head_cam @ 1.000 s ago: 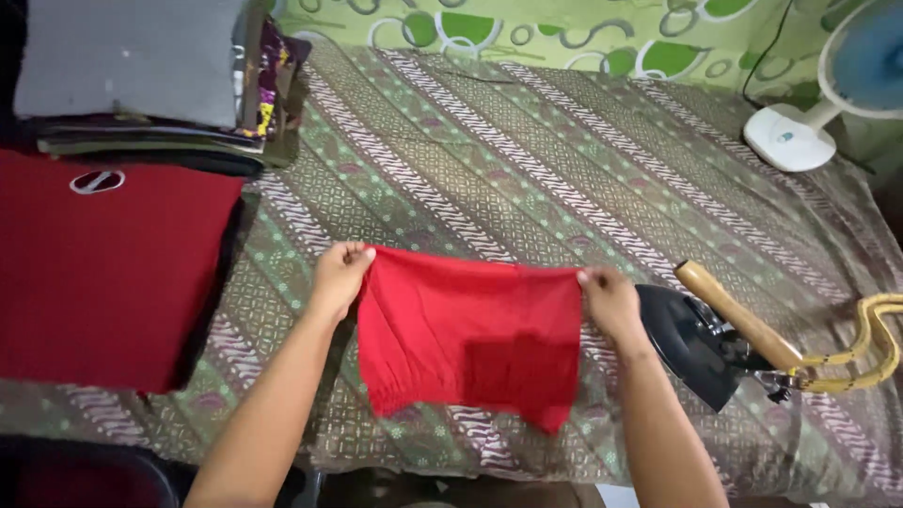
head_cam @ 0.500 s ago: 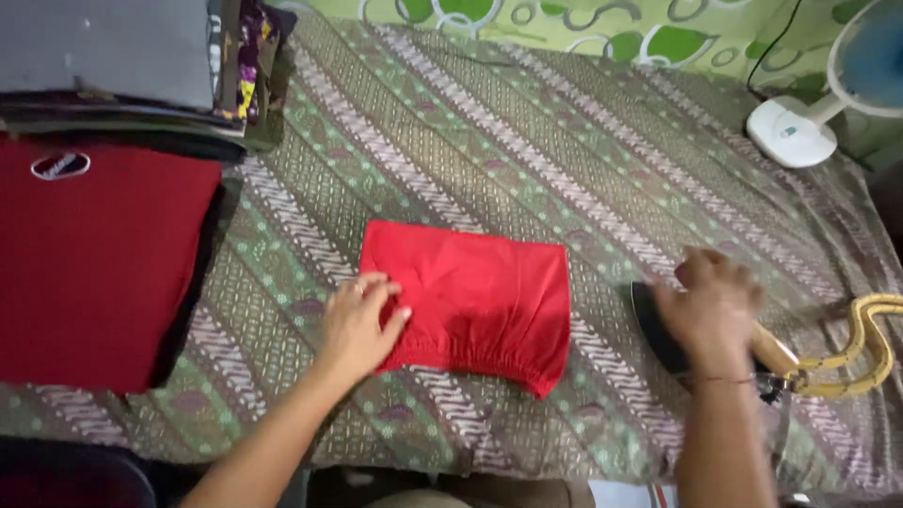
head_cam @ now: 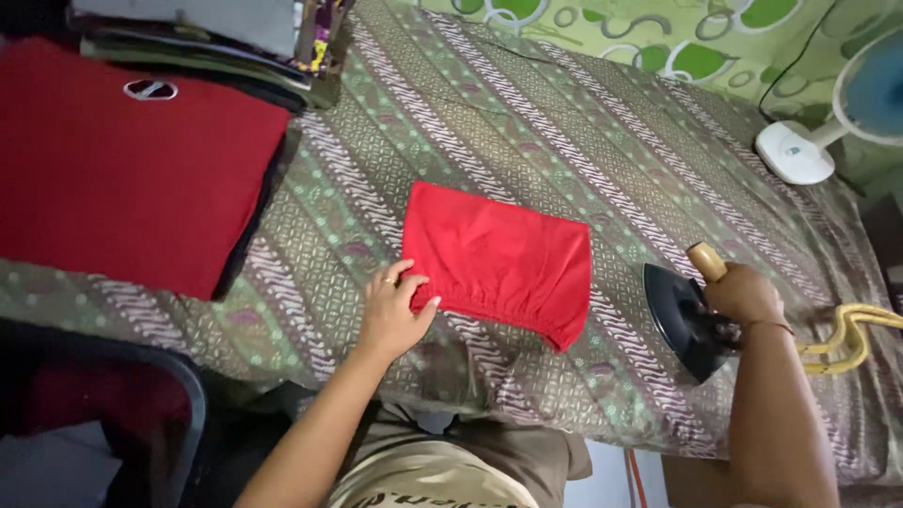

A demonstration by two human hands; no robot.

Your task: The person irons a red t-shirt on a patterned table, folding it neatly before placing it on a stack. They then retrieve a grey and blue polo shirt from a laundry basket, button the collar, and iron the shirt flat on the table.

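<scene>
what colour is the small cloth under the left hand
Bright red, plain with no pattern; the folded cloth shows best in the head view.

Occlusions and cropped regions. The right hand covers most of the wooden handle of the iron; only the handle's rounded tip shows, and the finger positions around it cannot be resolved. The left hand hides the near-left corner of the red folded cloth. The standing fan is cut by the right edge, its blade guard partly out of view. The stacked garments are cropped at the top edge, so the height of the stack is undeterminable. The large red garment runs off the left edge. The yellow cord leaves the picture at the right.
</scene>
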